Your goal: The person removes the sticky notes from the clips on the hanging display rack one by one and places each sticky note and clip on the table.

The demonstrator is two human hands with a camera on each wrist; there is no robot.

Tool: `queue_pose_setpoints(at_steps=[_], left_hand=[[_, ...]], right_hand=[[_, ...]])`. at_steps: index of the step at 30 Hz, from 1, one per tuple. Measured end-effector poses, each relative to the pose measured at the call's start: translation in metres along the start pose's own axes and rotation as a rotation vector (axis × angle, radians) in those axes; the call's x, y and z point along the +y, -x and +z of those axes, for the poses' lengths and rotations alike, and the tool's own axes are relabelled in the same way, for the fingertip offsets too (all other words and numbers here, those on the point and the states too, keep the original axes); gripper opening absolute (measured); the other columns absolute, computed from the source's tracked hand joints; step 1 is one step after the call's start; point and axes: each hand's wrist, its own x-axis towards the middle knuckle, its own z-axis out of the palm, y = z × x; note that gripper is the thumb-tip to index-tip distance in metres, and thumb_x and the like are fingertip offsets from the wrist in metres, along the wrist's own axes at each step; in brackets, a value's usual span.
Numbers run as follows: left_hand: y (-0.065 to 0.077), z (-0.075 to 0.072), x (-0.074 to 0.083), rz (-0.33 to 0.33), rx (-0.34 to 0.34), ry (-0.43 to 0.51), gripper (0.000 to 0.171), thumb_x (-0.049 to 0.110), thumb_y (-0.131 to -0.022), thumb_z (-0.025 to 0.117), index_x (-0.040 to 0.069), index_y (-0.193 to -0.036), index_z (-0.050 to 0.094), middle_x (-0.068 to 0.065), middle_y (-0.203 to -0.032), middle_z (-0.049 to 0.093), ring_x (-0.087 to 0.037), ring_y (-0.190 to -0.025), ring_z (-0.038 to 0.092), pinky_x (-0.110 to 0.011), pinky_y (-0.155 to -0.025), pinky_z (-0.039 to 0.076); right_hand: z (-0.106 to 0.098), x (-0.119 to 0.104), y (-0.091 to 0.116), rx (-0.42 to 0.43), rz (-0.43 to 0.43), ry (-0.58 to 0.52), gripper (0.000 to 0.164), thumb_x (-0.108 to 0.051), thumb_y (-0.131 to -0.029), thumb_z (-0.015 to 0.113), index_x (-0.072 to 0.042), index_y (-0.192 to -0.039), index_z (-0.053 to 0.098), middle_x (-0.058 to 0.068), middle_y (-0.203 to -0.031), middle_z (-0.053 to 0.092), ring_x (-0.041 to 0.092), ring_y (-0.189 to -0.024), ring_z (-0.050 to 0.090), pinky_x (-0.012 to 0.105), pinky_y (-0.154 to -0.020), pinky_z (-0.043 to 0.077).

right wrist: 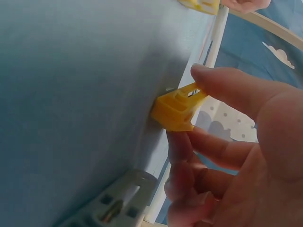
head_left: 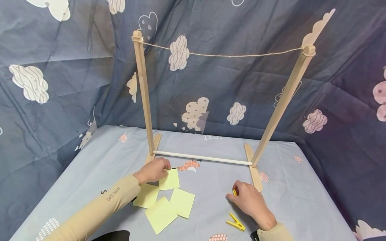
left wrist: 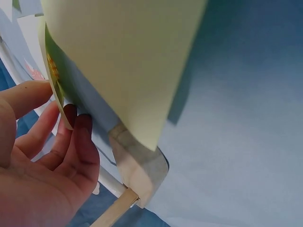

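On the left, my left hand (head_left: 154,170) pinches the top edge of a pale yellow paper square (head_left: 170,180) between thumb and fingers. In the left wrist view that paper (left wrist: 51,61) bends upward, and a small orange marking shows on its inner face. Three more yellow squares lie near it: one by the wrist (head_left: 146,196), one at the front (head_left: 162,216) and one to the right (head_left: 182,203). My right hand (head_left: 248,199) pinches a yellow clothespin (right wrist: 176,109) between thumb and fingers, close over the cloth. A second yellow clothespin (head_left: 236,222) lies below that hand.
Behind the hands stands a wooden frame with a left post (head_left: 144,93), a right post (head_left: 281,110) and a white crossbar (head_left: 202,157) low down. A twine line (head_left: 229,56) sags between the post tops. Light blue cloth (head_left: 211,187) covers the table; dark patterned fabric hangs behind.
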Motion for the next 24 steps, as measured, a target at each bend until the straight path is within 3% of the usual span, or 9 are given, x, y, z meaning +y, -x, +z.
queue_pose_setpoints(at_steps=[10, 17, 24], left_hand=[[0.003, 0.003, -0.001, 0.045, 0.079, -0.083, 0.011, 0.004, -0.083, 0.066, 0.005, -0.093, 0.069, -0.006, -0.086, 0.061, -0.016, -0.077, 0.054, -0.035, -0.071, 0.049], [0.006, -0.001, -0.003, 0.061, 0.065, -0.073, 0.011, 0.001, -0.082, 0.063, 0.004, -0.092, 0.068, -0.005, -0.086, 0.062, -0.015, -0.078, 0.053, -0.034, -0.073, 0.049], [0.016, -0.016, -0.008, 0.098, 0.1, -0.081, 0.007, 0.008, -0.088, 0.062, 0.006, -0.092, 0.068, -0.003, -0.086, 0.063, -0.012, -0.077, 0.055, -0.028, -0.07, 0.048]], right_hand=[[0.001, 0.002, -0.002, -0.017, 0.008, 0.013, 0.033, -0.039, -0.077, 0.077, -0.012, -0.088, 0.061, -0.001, -0.069, 0.051, 0.014, -0.062, 0.046, 0.03, -0.052, 0.033], [-0.01, 0.005, -0.002, -0.006, 0.013, -0.004, 0.047, -0.053, -0.078, 0.073, -0.011, -0.096, 0.064, -0.002, -0.073, 0.055, 0.013, -0.063, 0.047, 0.031, -0.053, 0.036], [-0.035, 0.015, -0.003, 0.095, -0.053, 0.003, 0.015, -0.026, -0.088, 0.068, -0.012, -0.084, 0.065, -0.002, -0.066, 0.055, 0.012, -0.056, 0.046, 0.029, -0.05, 0.036]])
